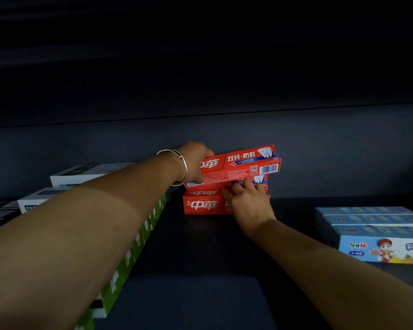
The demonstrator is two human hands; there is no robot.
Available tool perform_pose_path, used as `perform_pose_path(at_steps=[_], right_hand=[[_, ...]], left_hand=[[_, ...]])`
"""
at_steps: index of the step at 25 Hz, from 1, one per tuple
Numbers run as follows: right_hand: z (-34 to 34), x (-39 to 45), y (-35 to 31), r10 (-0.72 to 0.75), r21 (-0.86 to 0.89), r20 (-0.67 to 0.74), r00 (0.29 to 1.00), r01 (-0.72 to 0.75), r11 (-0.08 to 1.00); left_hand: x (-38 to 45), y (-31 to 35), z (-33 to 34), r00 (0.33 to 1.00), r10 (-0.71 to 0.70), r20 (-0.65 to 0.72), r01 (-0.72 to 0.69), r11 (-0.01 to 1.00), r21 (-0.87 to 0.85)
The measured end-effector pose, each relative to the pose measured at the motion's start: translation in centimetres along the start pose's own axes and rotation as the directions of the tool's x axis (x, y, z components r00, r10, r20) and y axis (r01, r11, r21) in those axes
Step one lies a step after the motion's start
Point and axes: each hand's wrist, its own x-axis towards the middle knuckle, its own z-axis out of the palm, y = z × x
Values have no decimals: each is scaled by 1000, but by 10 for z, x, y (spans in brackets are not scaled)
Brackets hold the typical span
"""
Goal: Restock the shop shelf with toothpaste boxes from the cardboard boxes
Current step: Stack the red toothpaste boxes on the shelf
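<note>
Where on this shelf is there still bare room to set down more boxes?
The dark shelf board lies bare in front of the red toothpaste stack, between the green-and-white boxes and the pale blue children's toothpaste boxes. More bare board runs right of the stack, behind the blue boxes. The left side is crowded with rows of boxes.

Dark shelf (200, 258), red toothpaste boxes (204, 206) stacked, green-white boxes (129, 253) left, blue boxes (372, 225) right

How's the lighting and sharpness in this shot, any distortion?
Head view: dim overall, the upper shelf area nearly black; the red toothpaste box held by the left hand is lit and its print sharp; wide-angle stretch swells the near forearms; the blue boxes at the right edge look soft.
</note>
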Motion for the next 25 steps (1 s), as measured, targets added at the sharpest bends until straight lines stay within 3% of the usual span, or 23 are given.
perform_pose_path(at_steps=[25], right_hand=[[2, -1, -2, 28, 14, 64, 998, -29, 999]], left_hand=[[-13, 8, -1, 1000, 3, 8, -3, 1000, 4]])
